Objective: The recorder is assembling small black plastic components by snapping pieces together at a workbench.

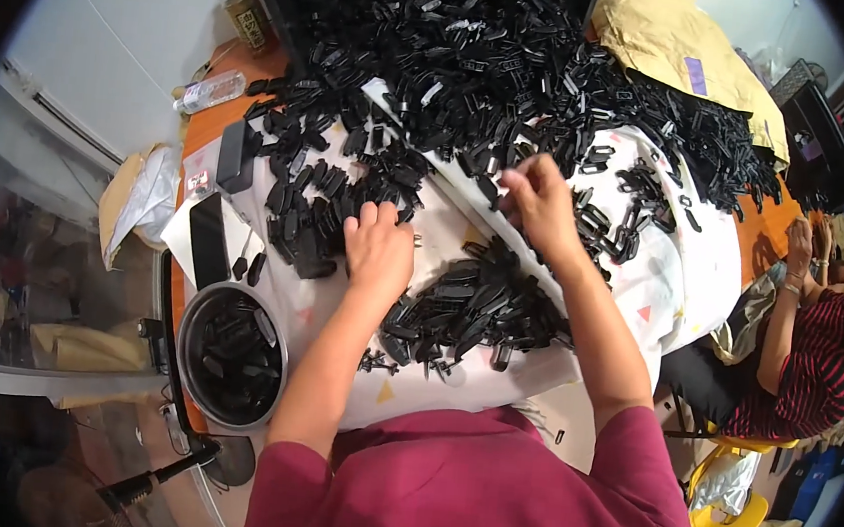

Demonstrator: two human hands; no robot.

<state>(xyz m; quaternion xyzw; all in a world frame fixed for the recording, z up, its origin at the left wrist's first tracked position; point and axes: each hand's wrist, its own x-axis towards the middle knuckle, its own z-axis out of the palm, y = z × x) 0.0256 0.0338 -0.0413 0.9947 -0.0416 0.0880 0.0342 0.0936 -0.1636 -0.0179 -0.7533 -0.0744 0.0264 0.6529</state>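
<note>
Left hand (380, 250) is half-curled, fingertips down by the black plastic parts (310, 254) heaped on the cloth (697, 278) over the desk (765, 238) — can't tell if it's got one. Right hand (540, 199) has fingers loosely bent near the white strip (469, 189) — can't tell what's in it. More parts fill the round bowl (283, 362).

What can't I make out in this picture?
Head view:
Palm of the bare left hand: hidden by its back.
Whether the bare right hand grips anything: its curled fingers block it.
Bottom of the round grey metal bowl: covered by glossy black pieces.
Far end of large black box: cut off by upper edge.
</note>
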